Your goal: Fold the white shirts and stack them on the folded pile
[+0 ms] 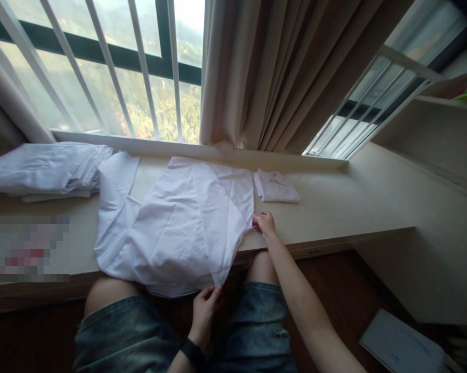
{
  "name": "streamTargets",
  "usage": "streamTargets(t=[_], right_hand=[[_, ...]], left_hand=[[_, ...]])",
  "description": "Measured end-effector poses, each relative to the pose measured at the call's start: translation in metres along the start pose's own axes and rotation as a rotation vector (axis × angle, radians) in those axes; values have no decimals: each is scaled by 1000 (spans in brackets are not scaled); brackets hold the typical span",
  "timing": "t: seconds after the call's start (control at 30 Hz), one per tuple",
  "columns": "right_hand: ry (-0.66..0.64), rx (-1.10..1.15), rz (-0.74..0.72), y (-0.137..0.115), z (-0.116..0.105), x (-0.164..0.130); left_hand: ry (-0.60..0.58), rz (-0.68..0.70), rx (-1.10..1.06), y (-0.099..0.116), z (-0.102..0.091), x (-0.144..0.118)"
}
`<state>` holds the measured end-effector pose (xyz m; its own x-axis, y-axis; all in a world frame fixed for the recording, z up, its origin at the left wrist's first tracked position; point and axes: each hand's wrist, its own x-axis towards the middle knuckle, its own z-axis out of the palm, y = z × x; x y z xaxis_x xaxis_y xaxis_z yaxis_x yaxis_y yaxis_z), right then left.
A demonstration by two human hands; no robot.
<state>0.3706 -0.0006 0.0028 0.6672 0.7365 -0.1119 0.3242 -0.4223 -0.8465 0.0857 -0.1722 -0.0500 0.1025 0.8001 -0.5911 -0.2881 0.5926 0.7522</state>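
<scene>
A white shirt [179, 217] lies spread over the pale bench top, with its near edge hanging over the front. My left hand [205, 308], with a dark band on the wrist, pinches the shirt's near corner in front of the bench edge. On the right, my right hand [264, 224] grips the shirt's right edge between its fingers. One part of the shirt at the left is bent in a folded shape. Just beyond my right hand sits a small folded white garment [278, 186].
A stack of white garments [42, 168] lies at the far left of the bench [334, 207]. Behind stand a barred window [140, 77] and brown curtains [264, 77]. A shelf unit [404, 233] rises on the right. A flat pale box-like object [402, 342] is low at the right.
</scene>
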Motion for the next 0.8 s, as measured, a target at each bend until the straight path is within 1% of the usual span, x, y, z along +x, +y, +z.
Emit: streamTargets(t=[0.13, 0.2, 0.27, 0.4, 0.47, 0.5, 0.57, 0.63, 0.7, 0.73, 0.8], right_hand=[[-193, 66, 105, -8, -7, -8], [-249, 69, 122, -12, -7, -8], [-272, 62, 128, -14, -6, -9], [-265, 58, 121, -9, -4, -10], [-254, 69, 114, -5, -3, -10], [-248, 76, 111, -3, -3, -10], [-236, 96, 101, 2, -3, -10], [-228, 119, 93, 6, -2, -8], [-224, 142, 90, 10, -1, -7], [-224, 152, 90, 11, -1, -7], [-231, 175, 93, 12, -1, -7]], left_hand=[[44, 108, 155, 7, -3, -9], [62, 149, 199, 11, -6, -15], [73, 161, 214, 14, -9, -18], [69, 124, 251, 12, -16, -21], [105, 187, 337, 11, -17, -23], [132, 257, 407, 11, -15, -25], [147, 465, 604, 17, -5, -30], [84, 717, 855, 30, 15, -33], [0, 946, 1110, 46, 44, -27], [-25, 1024, 1221, 54, 59, -21], [-57, 1122, 1383, 68, 89, -2]])
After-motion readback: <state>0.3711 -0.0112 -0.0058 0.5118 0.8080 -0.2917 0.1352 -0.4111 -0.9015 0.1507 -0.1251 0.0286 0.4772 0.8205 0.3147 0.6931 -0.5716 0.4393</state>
